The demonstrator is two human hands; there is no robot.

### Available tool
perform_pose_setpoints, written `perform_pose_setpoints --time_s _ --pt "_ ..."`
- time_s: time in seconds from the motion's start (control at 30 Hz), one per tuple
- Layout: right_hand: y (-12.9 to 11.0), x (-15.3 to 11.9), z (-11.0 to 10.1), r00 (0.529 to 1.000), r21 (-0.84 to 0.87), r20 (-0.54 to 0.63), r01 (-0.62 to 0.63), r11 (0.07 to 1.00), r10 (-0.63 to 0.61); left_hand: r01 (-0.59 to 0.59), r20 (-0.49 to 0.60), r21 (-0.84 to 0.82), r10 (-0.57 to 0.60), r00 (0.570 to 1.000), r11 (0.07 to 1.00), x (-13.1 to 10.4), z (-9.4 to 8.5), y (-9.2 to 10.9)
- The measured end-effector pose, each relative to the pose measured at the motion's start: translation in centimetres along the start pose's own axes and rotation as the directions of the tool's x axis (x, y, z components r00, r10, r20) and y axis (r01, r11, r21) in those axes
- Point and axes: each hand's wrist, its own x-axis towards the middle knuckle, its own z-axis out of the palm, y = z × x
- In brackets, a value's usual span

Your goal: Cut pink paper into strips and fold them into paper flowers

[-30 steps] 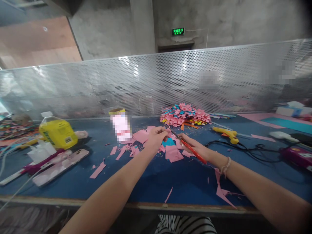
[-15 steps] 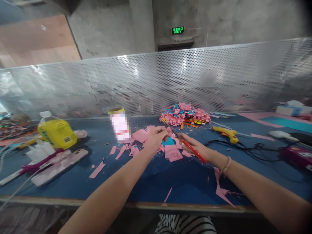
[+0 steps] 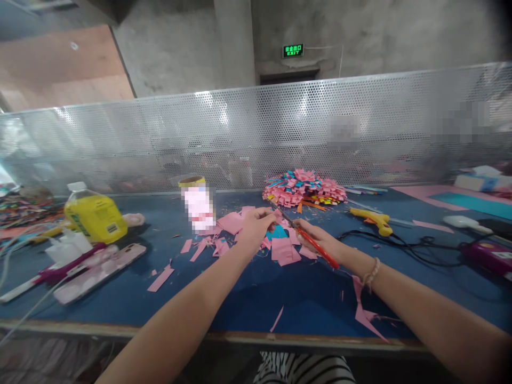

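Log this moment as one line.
left hand: pinching small pink piece | right hand: holding red-handled scissors | near: pink scraps, blue piece | beyond: multicolored pile

A blue table [image 3: 248, 312] carries pink scraps [image 3: 285, 252], a glue gun [image 3: 371, 218] and a phone [image 3: 114, 271].

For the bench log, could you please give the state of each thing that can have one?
Scissors: held, blade opening unclear
Right hand: gripping them
Left hand: pinching pink piece
Pink scraps: scattered
Bottle: capped
Glue gun: lying down
Pink phone: face down
Exit sign: lit
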Motion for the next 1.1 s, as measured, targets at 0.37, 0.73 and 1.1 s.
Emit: perform_pose_setpoints --time_s 0.37,0.73,1.1 --pt "0.09 -0.01 -0.06 1.0 -0.005 0.016 0.014 1.0 -0.014 -0.021 -0.024 0.018 0.022 0.999 1.0 0.17 -0.15 -0.08" --pt "0.3 0.09 -0.31 0.999 -0.098 0.028 0.019 0.995 -0.016 -0.043 -0.036 0.07 0.045 0.998 0.997 0.28 -0.19 -0.1" --pt "0.71 0.26 -0.4 0.999 -0.239 0.033 0.022 0.971 -0.015 -0.022 -0.057 0.021 0.023 0.998 1.0 0.47 -0.39 -0.31"
